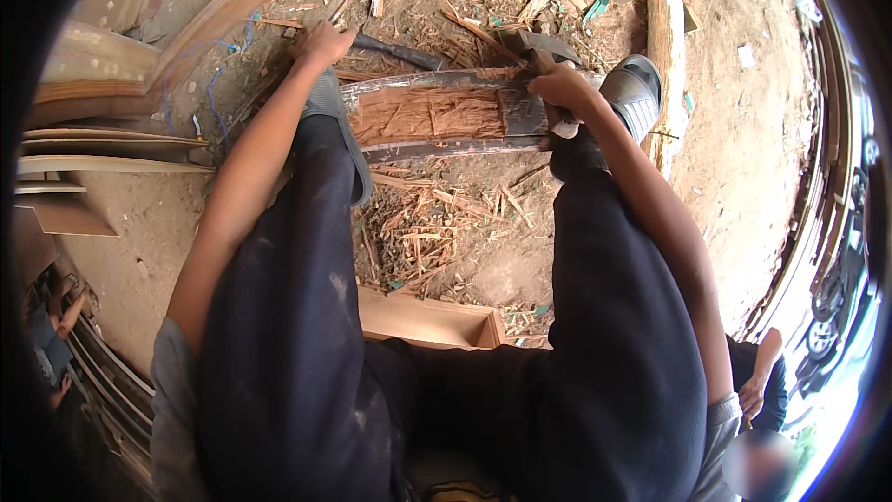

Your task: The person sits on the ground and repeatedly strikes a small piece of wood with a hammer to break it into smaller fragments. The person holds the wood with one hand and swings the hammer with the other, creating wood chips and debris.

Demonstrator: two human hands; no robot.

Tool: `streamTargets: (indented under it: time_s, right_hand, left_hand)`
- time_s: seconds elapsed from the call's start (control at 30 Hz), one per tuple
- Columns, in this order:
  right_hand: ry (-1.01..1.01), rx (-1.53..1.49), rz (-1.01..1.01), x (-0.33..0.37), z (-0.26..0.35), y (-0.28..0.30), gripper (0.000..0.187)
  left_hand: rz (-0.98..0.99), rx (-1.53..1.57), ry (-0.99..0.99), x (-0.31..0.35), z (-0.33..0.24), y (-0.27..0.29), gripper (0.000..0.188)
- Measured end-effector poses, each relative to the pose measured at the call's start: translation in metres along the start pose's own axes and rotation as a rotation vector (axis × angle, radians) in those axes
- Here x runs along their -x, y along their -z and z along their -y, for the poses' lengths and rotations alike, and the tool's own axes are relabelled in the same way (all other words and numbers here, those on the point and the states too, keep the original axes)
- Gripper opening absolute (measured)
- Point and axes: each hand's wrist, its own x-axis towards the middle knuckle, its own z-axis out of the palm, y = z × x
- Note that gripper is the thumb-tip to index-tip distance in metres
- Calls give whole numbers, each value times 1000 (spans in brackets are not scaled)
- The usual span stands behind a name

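Dark, dust-smeared trousers [307, 344] fill the lower frame, the wearer's knees spread above a low pale wooden box seat [429, 321]. Beyond the knees lies bare packed earth [753, 139] strewn with reddish wood chips and splinters [437, 223], thickest between the feet. Curved wooden strips and flat boards [102, 102] are stacked at the left edge, more bent strips [818, 214] arc along the right edge, and a squared pale timber block [665, 46] lies on the ground past the right foot. Another person [757, 386] sits low at the right edge.

Across the ground between the two feet rests a short dark-barked slab of wood [446, 116], lying crosswise, its upper face hacked open to raw orange-brown, fibrous grain framed by dark bark along both long edges. A grey rubber sandal [339, 130] presses on its left end and a second grey sandal [634, 93] sits at its right end.

Clenched around a wooden tool handle, the right hand [560, 91] holds a dark-headed hatchet [541, 45] at the slab's right end, the head just above the wood. Planted beyond the slab's left end, the left hand [322, 42] rests on the chip-covered ground near a dark pipe-like bar [400, 53]; whether its fingers grip anything cannot be told.
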Motion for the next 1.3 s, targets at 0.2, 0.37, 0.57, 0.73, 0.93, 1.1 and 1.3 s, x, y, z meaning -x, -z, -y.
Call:
streamTargets:
  time_s: [0.2,0.37,0.57,0.73,0.93,1.1,1.3]
  right_hand:
    - [-17,10,9,-5,-8,-2,42]
    - [-35,0,-27,-20,-20,-15,42]
    - [-97,-41,-41,-18,-22,-15,42]
    - [-161,-531,167,-10,-18,-7,29]
    - [-324,-1361,642,0,-19,-3,25]
    - [-250,-1555,681,-6,-34,-9,25]
    - [-283,-1691,656,-4,-27,-11,14]
  left_hand:
    - [155,69,-33,6,-16,23,49]
    - [48,407,66,6,-35,8,42]
    - [223,1058,-294,37,-86,64,67]
    - [-69,729,-494,77,-127,57,91]
    - [173,1272,-398,83,-125,50,56]
    - [146,1233,-475,93,-141,39,63]
    - [216,1347,-457,72,-131,22,44]
